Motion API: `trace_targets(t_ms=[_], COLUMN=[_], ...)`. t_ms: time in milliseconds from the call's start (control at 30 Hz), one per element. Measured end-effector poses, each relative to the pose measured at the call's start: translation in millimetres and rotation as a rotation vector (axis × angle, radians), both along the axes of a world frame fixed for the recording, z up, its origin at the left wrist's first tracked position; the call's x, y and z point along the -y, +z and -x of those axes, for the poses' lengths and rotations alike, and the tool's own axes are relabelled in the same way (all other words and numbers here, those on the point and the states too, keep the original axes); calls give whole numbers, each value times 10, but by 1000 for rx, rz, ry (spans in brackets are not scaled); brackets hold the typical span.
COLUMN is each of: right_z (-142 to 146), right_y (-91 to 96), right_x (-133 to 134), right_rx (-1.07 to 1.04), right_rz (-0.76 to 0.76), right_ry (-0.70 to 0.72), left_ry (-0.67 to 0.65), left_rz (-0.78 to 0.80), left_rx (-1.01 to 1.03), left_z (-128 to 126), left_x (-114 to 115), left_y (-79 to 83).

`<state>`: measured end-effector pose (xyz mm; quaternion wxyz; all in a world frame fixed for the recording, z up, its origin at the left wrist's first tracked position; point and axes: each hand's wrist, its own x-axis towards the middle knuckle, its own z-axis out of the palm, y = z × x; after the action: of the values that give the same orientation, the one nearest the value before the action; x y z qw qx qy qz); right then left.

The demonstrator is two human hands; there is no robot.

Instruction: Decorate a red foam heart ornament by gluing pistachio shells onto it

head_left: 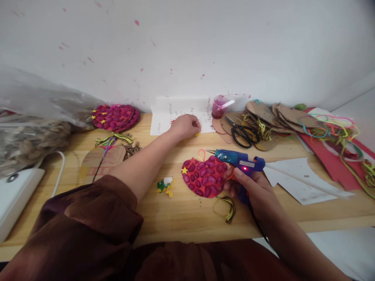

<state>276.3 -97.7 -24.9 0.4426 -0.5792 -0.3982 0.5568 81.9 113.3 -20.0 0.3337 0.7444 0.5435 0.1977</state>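
My right hand [252,189] grips a blue glue gun [238,160] with a red light lit, its nozzle pointing left over the top of a red heart-shaped craft piece [205,176] covered in purple-red seeds, with a yellow star and an orange loop. My left hand [185,125] reaches far across the table, fingers curled, resting on a white printed paper [164,121] by the wall; whether it pinches something small is unclear. A small green, white and yellow scrap [165,186] lies left of the heart. A yellow-green tassel [228,207] lies below it.
Finished seed hearts [115,117] are stacked at the back left by a plastic bag [32,117]. Black scissors [244,134], cardboard cutouts [272,115], a pink cup [219,106], coloured cords [334,127], red sheets and white paper [295,179] fill the right. A white device [14,195] sits left.
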Motion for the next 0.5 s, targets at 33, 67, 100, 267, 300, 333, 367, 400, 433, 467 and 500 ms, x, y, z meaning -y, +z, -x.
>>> trace_targets(t_ms=[33, 67, 100, 267, 300, 333, 367, 400, 433, 467, 500], right_z=[1, 1, 2, 1, 0, -1, -2, -3, -3, -2, -1], right_y=[-2, -4, -5, -11, -12, -12, -12, -12, -10, -9, -8], right_x=[1, 3, 4, 6, 5, 4, 3, 2, 0, -1, -3], right_rx=[-1, -5, -9, -23, -25, -26, -27, -28, -28, -28, -29], right_rz=[-2, -3, -2, 0, -2, -4, -6, -6, -6, -5, -5], right_ry=[0, -1, -2, -10, -9, -9, -10, -10, -12, -13, -12], left_ry=[5, 9, 13, 64, 84, 103, 119, 134, 148, 161, 172], left_rz=[-8, -15, -23, -41, -36, -30, -26, -22, -10, 11, 42], left_rx=[-2, -1, 4, 67, 82, 95, 104, 118, 140, 179, 235], left_z=[-7, -12, -16, -5, 3, 12, 21, 30, 37, 43, 47], left_x=[2, 1, -2, -41, -48, -52, -50, -43, -30, -10, 15], left_y=[-9, -20, -30, -56, -54, -50, -42, -31, -15, 4, 27])
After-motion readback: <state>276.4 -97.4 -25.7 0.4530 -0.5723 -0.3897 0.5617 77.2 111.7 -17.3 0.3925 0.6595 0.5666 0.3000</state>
